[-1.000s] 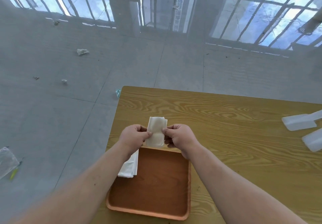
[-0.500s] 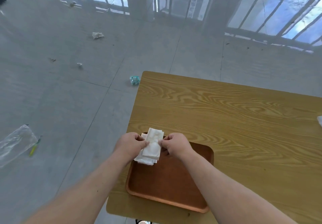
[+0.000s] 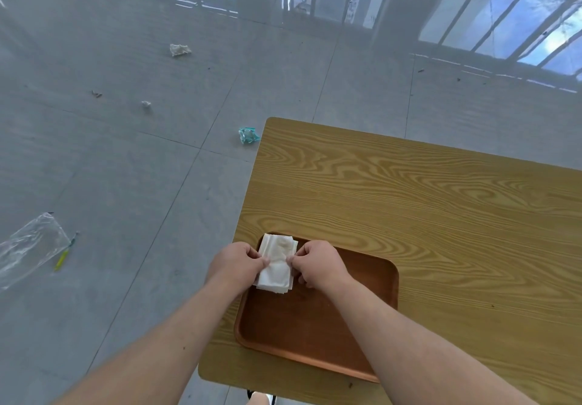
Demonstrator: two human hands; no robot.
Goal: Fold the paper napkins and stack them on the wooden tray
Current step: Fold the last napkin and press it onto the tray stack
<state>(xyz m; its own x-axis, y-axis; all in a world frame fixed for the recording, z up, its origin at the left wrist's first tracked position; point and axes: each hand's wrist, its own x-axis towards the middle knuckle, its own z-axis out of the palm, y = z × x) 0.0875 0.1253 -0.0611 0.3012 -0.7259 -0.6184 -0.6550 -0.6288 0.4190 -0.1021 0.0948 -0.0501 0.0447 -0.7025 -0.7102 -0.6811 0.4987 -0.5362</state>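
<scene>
Napkin: the folded napkin (image 3: pixel 277 261) you are working on lies on the stack (image 3: pixel 273 288) of white napkins, at the 11 o'clock corner of the wooden tray (image 3: pixel 318 338).
Left hand: your left hand (image 3: pixel 234 263) pinches the napkin's 9 o'clock edge between thumb and forefinger, the other fingers curled under.
Right hand: your right hand (image 3: pixel 318 263) pinches the 3 o'clock edge the same way, knuckles up.
Change: half a second ago you held the napkin just above the stack; now it sits down on it. A second ago it was raised beyond the tray's far edge.
Tray: it rests near the table's 7 o'clock corner, and its floor shows bare brown wood from centre to 5 o'clock.
Surface: the table (image 3: pixel 441 215) is yellow wood-grain laminate with rounded corners.
Room: grey tiled floor (image 3: pixel 126 168); barred windows (image 3: pixel 504 11) with blue sky behind run across 12 o'clock.
Floor litter: a teal wrapper (image 3: pixel 248 135) lies just off the table's 11 o'clock corner, a clear plastic bag (image 3: pixel 30 245) at 9 o'clock with a yellow-green stick (image 3: pixel 64 255) beside it, and crumpled paper (image 3: pixel 179 49) and a smaller scrap (image 3: pixel 146 104) toward 11 o'clock.
Counts: one tray, one stack (the sheets in it cannot be counted), one table, two hands, one teal wrapper, one bag, one stick, two white paper scraps.
</scene>
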